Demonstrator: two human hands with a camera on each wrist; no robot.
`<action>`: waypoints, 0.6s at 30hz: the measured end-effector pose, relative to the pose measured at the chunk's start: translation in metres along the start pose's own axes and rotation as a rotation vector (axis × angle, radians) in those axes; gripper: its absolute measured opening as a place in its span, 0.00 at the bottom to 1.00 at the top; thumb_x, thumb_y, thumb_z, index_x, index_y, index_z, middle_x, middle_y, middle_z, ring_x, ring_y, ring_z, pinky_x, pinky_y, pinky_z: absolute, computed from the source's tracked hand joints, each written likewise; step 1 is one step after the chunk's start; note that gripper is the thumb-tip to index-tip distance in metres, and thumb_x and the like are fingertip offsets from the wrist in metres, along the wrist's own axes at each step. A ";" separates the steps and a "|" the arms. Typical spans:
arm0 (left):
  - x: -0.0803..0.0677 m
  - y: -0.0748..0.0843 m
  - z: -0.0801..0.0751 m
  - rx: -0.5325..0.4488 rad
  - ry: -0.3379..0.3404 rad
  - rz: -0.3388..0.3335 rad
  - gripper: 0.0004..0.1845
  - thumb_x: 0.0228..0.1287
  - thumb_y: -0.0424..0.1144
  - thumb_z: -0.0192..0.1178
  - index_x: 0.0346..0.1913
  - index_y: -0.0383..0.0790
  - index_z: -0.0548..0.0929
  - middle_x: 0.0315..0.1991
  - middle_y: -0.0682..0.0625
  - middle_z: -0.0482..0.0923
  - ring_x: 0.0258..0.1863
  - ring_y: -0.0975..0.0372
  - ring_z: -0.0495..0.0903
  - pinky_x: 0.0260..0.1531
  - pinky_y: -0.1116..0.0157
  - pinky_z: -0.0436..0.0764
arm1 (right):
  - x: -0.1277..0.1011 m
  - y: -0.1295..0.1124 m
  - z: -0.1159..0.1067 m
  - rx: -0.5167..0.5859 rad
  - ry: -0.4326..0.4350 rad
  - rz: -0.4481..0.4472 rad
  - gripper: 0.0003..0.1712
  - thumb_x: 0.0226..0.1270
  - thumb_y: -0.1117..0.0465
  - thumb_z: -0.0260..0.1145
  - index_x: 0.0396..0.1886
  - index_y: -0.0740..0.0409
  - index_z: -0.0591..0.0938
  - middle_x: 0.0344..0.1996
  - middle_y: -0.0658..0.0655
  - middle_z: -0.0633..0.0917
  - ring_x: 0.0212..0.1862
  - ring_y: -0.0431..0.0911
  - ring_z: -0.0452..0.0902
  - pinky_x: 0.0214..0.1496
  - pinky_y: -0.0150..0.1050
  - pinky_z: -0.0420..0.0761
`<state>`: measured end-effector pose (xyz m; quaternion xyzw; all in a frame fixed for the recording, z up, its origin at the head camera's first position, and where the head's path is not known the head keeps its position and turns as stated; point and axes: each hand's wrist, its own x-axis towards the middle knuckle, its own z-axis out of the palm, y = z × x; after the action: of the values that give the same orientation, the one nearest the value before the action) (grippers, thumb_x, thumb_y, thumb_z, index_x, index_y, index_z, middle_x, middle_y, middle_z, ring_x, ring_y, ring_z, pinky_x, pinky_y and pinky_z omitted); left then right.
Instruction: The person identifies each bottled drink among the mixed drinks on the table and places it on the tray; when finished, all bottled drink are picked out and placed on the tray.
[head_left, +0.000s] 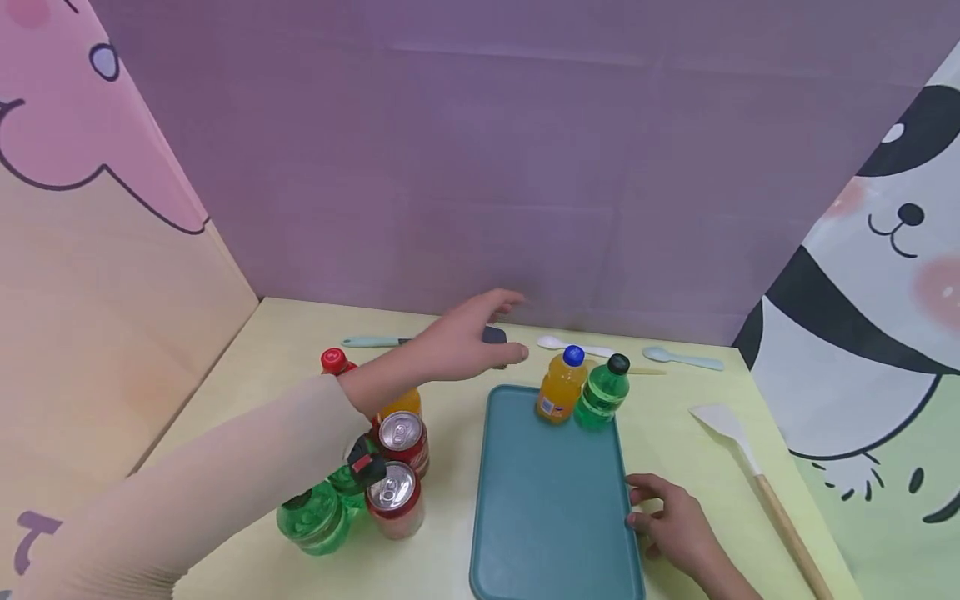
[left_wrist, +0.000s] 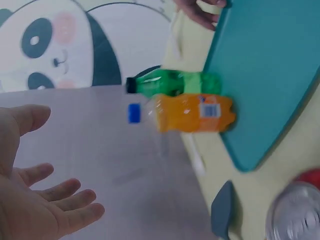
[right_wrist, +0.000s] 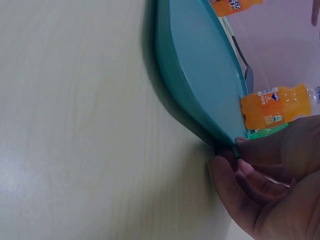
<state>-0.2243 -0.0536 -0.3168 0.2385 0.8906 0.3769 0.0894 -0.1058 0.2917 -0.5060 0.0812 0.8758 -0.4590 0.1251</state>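
My left hand [head_left: 468, 340] is stretched out in the air beyond the tray's far left corner, fingers and thumb apart, holding nothing. With my right hand [head_left: 678, 523] I pinch the right rim of a teal tray [head_left: 555, 517]; the right wrist view has the thumb on top of the rim and fingers beneath. At the tray's far end stand two bottles side by side: an orange drink bottle [head_left: 559, 390] with a blue cap and a green bottle [head_left: 600, 398] with a black cap. Both look upright.
Left of the tray cluster two red cans [head_left: 415, 450], green bottles [head_left: 315, 523], an orange bottle [head_left: 405, 403] and a red-capped bottle [head_left: 335, 360], partly behind my left arm. Along the back lie a spatula [head_left: 371, 342] and spoons [head_left: 682, 359]. A long wooden-handled spatula [head_left: 787, 521] lies right.
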 end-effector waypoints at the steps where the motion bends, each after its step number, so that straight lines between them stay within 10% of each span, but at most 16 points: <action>1: -0.006 -0.001 -0.006 0.007 0.010 0.004 0.38 0.69 0.52 0.66 0.77 0.49 0.64 0.73 0.49 0.69 0.73 0.53 0.69 0.69 0.47 0.73 | 0.000 0.000 0.001 0.001 -0.003 -0.006 0.31 0.59 0.76 0.71 0.64 0.64 0.79 0.45 0.60 0.85 0.32 0.48 0.86 0.21 0.45 0.85; 10: -0.046 -0.047 -0.059 0.027 0.033 0.052 0.41 0.66 0.53 0.68 0.78 0.51 0.62 0.76 0.50 0.65 0.77 0.50 0.63 0.73 0.40 0.65 | 0.003 -0.007 -0.001 -0.027 0.011 -0.024 0.30 0.60 0.76 0.70 0.63 0.63 0.79 0.45 0.61 0.85 0.31 0.48 0.86 0.21 0.44 0.84; 18: -0.081 -0.113 -0.081 0.042 0.072 -0.033 0.43 0.66 0.48 0.69 0.79 0.49 0.60 0.77 0.45 0.63 0.77 0.43 0.60 0.68 0.33 0.66 | -0.001 -0.006 0.001 -0.066 -0.001 -0.004 0.30 0.60 0.76 0.70 0.64 0.65 0.78 0.46 0.61 0.85 0.32 0.47 0.86 0.22 0.44 0.84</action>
<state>-0.2213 -0.2124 -0.3428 0.2117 0.9048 0.3648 0.0586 -0.1060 0.2875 -0.5020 0.0752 0.8905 -0.4303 0.1272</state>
